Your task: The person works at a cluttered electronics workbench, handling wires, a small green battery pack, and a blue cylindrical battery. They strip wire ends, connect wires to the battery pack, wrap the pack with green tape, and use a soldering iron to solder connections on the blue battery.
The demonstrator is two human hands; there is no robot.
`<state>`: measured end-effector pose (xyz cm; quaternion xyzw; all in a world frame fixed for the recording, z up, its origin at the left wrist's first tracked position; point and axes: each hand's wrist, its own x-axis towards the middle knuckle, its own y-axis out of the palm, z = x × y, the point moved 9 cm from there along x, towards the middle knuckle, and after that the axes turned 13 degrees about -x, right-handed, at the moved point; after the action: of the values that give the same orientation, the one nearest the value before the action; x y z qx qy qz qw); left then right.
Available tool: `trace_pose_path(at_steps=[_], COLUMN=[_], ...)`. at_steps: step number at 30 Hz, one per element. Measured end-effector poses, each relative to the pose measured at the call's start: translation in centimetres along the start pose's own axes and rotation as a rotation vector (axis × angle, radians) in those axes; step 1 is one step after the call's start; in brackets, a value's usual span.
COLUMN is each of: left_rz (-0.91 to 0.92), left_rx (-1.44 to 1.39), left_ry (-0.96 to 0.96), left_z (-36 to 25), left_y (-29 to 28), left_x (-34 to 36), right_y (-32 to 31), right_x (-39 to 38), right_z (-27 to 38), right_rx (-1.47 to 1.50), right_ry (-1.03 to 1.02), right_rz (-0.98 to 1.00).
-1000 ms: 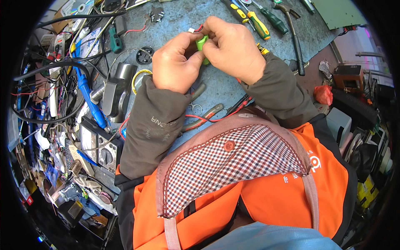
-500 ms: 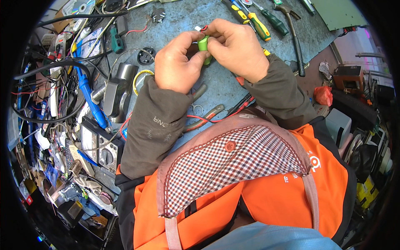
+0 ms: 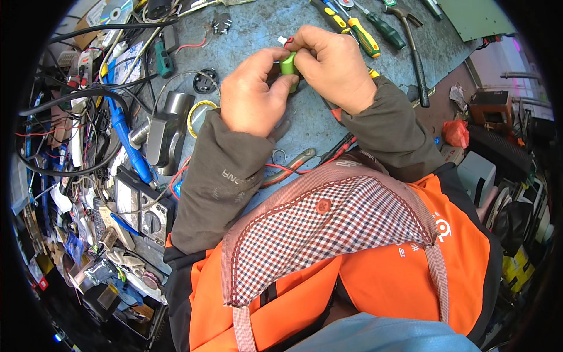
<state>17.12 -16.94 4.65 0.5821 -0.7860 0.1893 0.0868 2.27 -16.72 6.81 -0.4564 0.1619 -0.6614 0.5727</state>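
A small green cylinder [image 3: 288,66] is held between both hands above the far middle of the table [image 3: 258,29]. The left hand [image 3: 253,94] is curled, its thumb and forefinger pinched on the cylinder's lower and left side, the other fingers folded toward the palm. The right hand [image 3: 334,67] is closed over the cylinder's upper and right side, fingertips pressed at its top, where a little white and red piece shows. Only a strip of green is seen between the fingers. The cylinder's long axis runs roughly away from the person, the upper end slightly tilted toward the far edge; how the hidden end sits cannot be told.

Bare blue-grey table surface is left just beyond and to the left of the hands. Just right of the right hand, screwdrivers [image 3: 363,35] with yellow and green handles are laid, and a hammer [image 3: 413,47] lies beside them, its handle running toward the table's right edge. Near the left wrist lie a yellow ring [image 3: 197,110] and a grey tool [image 3: 167,126]. Farther left, a blue tool [image 3: 126,141], a multimeter [image 3: 143,214] and tangled black cables [image 3: 70,100] crowd the table's left side. Pliers [image 3: 293,164] with red leads lie under the forearms, close to the near edge.
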Motion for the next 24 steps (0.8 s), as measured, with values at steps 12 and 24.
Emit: trace_pose_path(at_steps=[12, 24], left_rz=[-0.025, -0.140], left_rx=[-0.104, -0.419], left_ry=[-0.100, -0.228], left_z=[0.8, 3.2], left_y=[-0.2, -1.2], left_x=[0.2, 0.7], right_y=[1.4, -2.2], right_x=[-0.5, -0.9], right_z=[-1.1, -0.4], right_rx=[0.196, -0.316], right_ry=[0.070, -0.054], right_rz=[0.156, 0.126])
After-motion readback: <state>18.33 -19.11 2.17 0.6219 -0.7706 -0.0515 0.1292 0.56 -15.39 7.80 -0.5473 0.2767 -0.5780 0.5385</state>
